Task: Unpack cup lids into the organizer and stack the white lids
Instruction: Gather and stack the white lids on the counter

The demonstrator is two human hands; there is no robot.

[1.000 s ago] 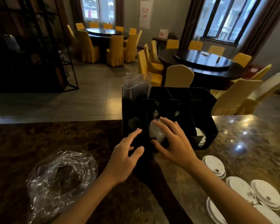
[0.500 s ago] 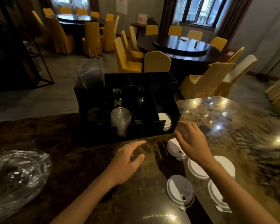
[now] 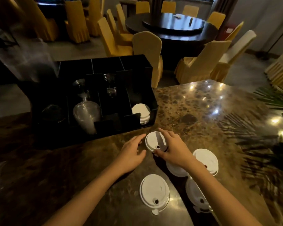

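Right hand (image 3: 173,148) has its grip closed on a white lid (image 3: 154,141), thumb at the near rim, fingers over the far edge. Left hand (image 3: 131,151) lies open and empty, just beside the lid at its 9 o'clock. Organizer's white-lid stack (image 3: 141,112) lies at 11 o'clock from the grip. Other loose lids (image 3: 153,190) sit at 6 o'clock on the counter (image 3: 203,111).

Dim room, countertop (image 3: 194,103) glare, blurred edges

You find no text, label, brand or number you can read anywhere here. The round white plastic lids (image 3: 154,190) near you carry no legible print.
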